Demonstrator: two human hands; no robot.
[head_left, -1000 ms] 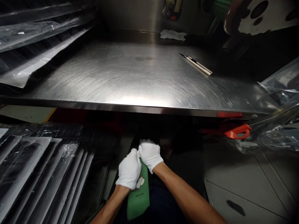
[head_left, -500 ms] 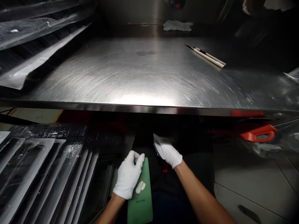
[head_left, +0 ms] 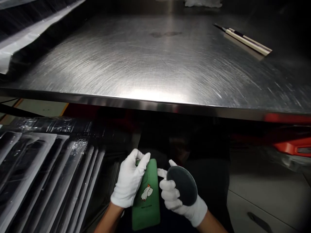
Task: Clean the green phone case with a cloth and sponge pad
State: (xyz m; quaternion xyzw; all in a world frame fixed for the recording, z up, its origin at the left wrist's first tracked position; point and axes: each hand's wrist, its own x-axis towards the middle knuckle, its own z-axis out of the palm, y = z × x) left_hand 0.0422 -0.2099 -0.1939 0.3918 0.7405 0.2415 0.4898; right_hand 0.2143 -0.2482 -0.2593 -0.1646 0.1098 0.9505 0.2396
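Note:
A green phone case (head_left: 148,213) with a small white bird print hangs below the table edge. My left hand (head_left: 127,181), in a white glove, is closed on its upper left edge with thumb and fingers. To the right of the case, my gloved right hand (head_left: 171,197) grips a dark, flat round pad (head_left: 183,186). The pad's dark face is turned up toward me, and some fingers curl around its left side. A fingertip of the right hand is close to the case's right edge; whether they touch, I cannot tell.
A scratched metal table (head_left: 136,64) spans the view, its front edge beyond my hands. A pen-like tool with a cream handle (head_left: 250,42) lies on it. Plastic-wrapped dark sheets (head_left: 46,181) stand at left, more (head_left: 31,35) above. A red handle (head_left: 293,147) juts out at right.
My right hand has come back toward me and turned, so the pad's dark face now shows. The left hand keeps the case nearly in place. The camera view has tilted down.

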